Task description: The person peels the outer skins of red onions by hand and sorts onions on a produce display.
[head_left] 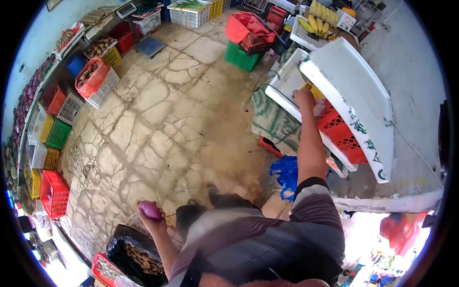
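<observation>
A shiny purple red onion (151,210) sits in my left hand (158,222), whose fingers are wrapped round it. That hand hangs low over the floor, close to a black-lined crate (119,246) of brown produce. My right arm is stretched out to the white foam trays (290,81). There my right hand (304,98) is closed beside a yellow thing (316,92), and what its fingers hold is hidden. A red plastic crate (339,129) stands just right of that hand, under a tilted white foam lid with green writing (356,91).
Cracked stone floor (158,110) stretches ahead. Produce crates and shelves line the left wall, with a red crate (55,193) nearest. A green crate (241,56) stands ahead. Bananas (315,25) lie at the back right. A blue plastic bag (286,176) hangs near my right side.
</observation>
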Demonstrator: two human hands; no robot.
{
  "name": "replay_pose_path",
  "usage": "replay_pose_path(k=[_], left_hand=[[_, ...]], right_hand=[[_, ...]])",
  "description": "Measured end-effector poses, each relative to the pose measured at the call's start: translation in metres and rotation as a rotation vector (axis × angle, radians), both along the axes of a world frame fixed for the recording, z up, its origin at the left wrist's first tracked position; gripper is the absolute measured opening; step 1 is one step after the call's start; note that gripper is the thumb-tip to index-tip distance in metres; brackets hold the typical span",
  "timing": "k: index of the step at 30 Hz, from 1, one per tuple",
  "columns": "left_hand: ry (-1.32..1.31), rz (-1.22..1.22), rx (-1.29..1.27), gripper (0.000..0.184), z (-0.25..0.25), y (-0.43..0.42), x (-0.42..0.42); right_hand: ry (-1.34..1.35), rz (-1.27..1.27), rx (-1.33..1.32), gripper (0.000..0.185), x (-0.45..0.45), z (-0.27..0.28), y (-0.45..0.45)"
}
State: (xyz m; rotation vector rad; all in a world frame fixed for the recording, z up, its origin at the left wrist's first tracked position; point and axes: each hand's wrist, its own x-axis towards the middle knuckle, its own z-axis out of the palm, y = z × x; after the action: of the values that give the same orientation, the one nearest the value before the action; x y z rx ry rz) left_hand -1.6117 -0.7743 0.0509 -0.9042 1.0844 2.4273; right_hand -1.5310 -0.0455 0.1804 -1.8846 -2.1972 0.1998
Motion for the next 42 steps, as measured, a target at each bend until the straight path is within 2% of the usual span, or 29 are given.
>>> replay_pose_path(k=[3, 6, 7, 9, 10, 11, 13, 15, 16, 17, 19, 20, 21, 23, 26, 29, 32, 34, 36, 39, 42], left_hand=[[0.057, -0.076, 0.006, 0.046, 0.004, 0.019, -0.053], [0.054, -0.135, 0.052, 0.045, 0.001, 0.021, -0.109], [0.025, -0.143, 0.066, 0.045, -0.006, 0.016, -0.13], [0.066, -0.206, 0.076, 0.044, -0.015, 0.005, -0.173], [0.081, -0.212, 0.076, 0.044, -0.018, -0.002, -0.188], [0.012, -0.202, 0.098, 0.044, -0.019, -0.007, -0.205], [-0.034, -0.181, 0.117, 0.044, -0.013, -0.023, -0.251], [0.009, -0.22, 0.108, 0.046, -0.017, -0.032, -0.295], [0.028, -0.251, 0.096, 0.047, -0.023, -0.041, -0.318], [0.016, -0.239, 0.086, 0.047, -0.018, -0.045, -0.337], [0.023, -0.209, 0.088, 0.045, -0.017, -0.048, -0.379], [0.037, -0.209, 0.102, 0.044, -0.021, -0.052, -0.399], [0.048, -0.19, 0.093, 0.044, -0.013, -0.053, -0.414], [0.072, -0.159, 0.048, 0.048, -0.017, -0.056, -0.446], [0.016, -0.084, 0.096, 0.042, -0.025, -0.073, -0.484], [0.006, 0.076, 0.056, 0.04, -0.032, -0.098, -0.518], [-0.01, 0.273, -0.002, 0.041, -0.024, -0.127, -0.554], [0.052, 0.38, -0.01, 0.045, -0.01, -0.146, -0.578], [0.0, 0.48, -0.034, 0.046, 0.001, -0.16, -0.593], [-0.006, 0.611, 0.011, 0.047, 0.009, -0.171, -0.621], [-0.031, 0.674, 0.014, 0.048, -0.003, -0.186, -0.656]], right_hand=[[0.099, -0.066, 0.013, 0.049, 0.007, -0.006, 0.014], [0.056, -0.085, -0.025, 0.043, 0.021, -0.027, 0.071], [0.041, 0.013, -0.005, 0.038, 0.045, -0.039, 0.087], [0.23, 0.093, 0.198, 0.028, 0.04, -0.031, 0.078], [0.115, 0.203, 0.292, 0.027, 0.04, -0.027, 0.064], [0.216, 0.217, 0.346, 0.026, 0.031, -0.013, 0.034], [0.89, 0.045, 0.124, 0.028, -0.019, 0.022, -0.075], [1.365, -0.034, -0.096, 0.033, -0.069, 0.049, -0.199], [1.339, 0.085, -0.192, 0.031, -0.111, 0.024, -0.188], [1.526, 0.189, -0.334, 0.031, -0.137, 0.011, -0.224], [1.519, 0.275, -0.763, 0.032, -0.192, -0.042, -0.256], [1.461, 0.186, -0.904, 0.034, -0.215, -0.076, -0.265], [1.505, 0.072, -0.868, 0.027, -0.249, -0.102, -0.29], [1.274, 0.107, -1.079, 0.02, -0.295, -0.162, -0.301], [0.975, 0.114, -1.222, 0.023, -0.395, -0.179, -0.336], [0.968, -0.035, -1.29, 0.031, -0.543, -0.156, -0.383], [0.969, 0.086, -1.527, 0.033, -0.697, -0.16, -0.42], [0.842, 0.467, -1.63, 0.031, -0.786, -0.151, -0.449], [0.833, 0.587, -1.741, 0.023, -0.867, -0.14, -0.487], [0.891, 0.919, -1.998, 0.019, -0.963, -0.119, -0.554], [0.684, 1.251, -1.866, 0.016, -1.028, -0.106, -0.62]])
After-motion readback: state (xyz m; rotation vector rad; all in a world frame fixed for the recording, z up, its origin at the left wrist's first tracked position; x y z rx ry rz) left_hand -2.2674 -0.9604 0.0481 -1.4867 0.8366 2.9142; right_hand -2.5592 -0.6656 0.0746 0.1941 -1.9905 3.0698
